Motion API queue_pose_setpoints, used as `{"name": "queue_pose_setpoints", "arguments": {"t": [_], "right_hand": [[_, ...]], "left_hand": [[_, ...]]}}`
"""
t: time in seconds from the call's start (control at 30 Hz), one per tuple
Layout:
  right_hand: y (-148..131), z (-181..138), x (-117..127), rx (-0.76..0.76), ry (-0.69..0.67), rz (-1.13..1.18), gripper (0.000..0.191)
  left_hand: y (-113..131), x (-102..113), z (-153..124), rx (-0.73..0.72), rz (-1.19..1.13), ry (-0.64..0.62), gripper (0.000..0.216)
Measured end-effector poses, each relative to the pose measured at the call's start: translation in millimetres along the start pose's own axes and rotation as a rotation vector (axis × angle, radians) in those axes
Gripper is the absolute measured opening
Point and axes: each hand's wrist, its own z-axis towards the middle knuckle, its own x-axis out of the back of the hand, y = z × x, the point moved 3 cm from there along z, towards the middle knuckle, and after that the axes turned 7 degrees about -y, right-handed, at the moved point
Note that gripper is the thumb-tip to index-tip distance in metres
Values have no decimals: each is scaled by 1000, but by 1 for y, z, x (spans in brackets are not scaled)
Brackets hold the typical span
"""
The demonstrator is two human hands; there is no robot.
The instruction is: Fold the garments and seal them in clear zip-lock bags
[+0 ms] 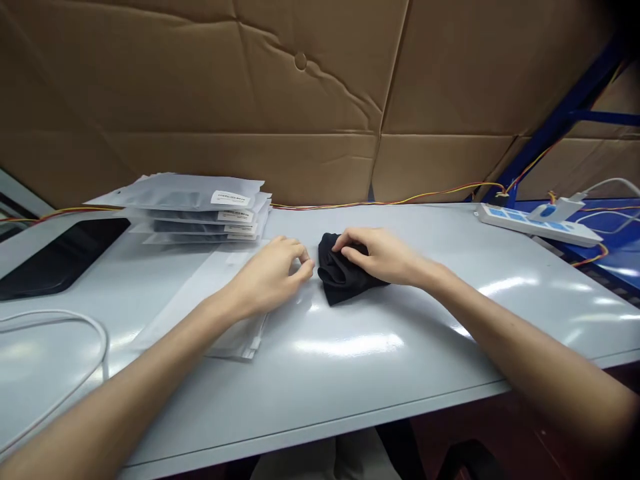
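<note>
A folded black cloth item [345, 277] lies bunched on the table; its exact kind cannot be made out. My right hand [377, 257] rests over its right side, thumb and index finger closed on the fabric. Just left of the cloth, apart from it, my left hand [277, 273] is held with fingers curled and thumb close to the index finger, nothing visible in them. Partly beneath my left hand and forearm lies a flat frosted zip bag [237, 343]. Beyond it sits a stack of frosted bags [200, 207] with white labels and dark contents.
A black phone-like slab [67, 257] and a white cable [103, 333] lie at the left of the grey table [350, 380]. A white power strip [540, 225] with a plugged-in charger stands at the back right. A cardboard wall [200, 87] rises behind, with thin wires along its foot.
</note>
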Motion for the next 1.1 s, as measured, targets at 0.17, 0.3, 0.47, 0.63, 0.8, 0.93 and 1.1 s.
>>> {"name": "queue_pose_setpoints", "arguments": {"t": [0.17, 0.3, 0.47, 0.63, 0.8, 0.93, 1.1], "right_hand": [[3, -9, 3, 2, 9, -71, 17], [2, -17, 6, -40, -14, -25, 17], [8, -19, 8, -19, 112, -131, 18], [16, -15, 4, 77, 145, -217, 24], [25, -13, 1, 30, -20, -127, 31], [30, -14, 4, -11, -39, -88, 31], [39, -21, 13, -185, -135, -24, 24]], "left_hand": [[27, -6, -6, 85, -18, 43, 51], [32, -14, -7, 92, 6, 92, 38], [27, -18, -6, 16, -74, 114, 28], [20, -20, -2, -12, -36, 92, 41], [13, -25, 3, -69, 77, 20, 45], [9, -18, 5, -29, 157, 14, 46], [-2, 9, -5, 251, 311, 82, 43]]}}
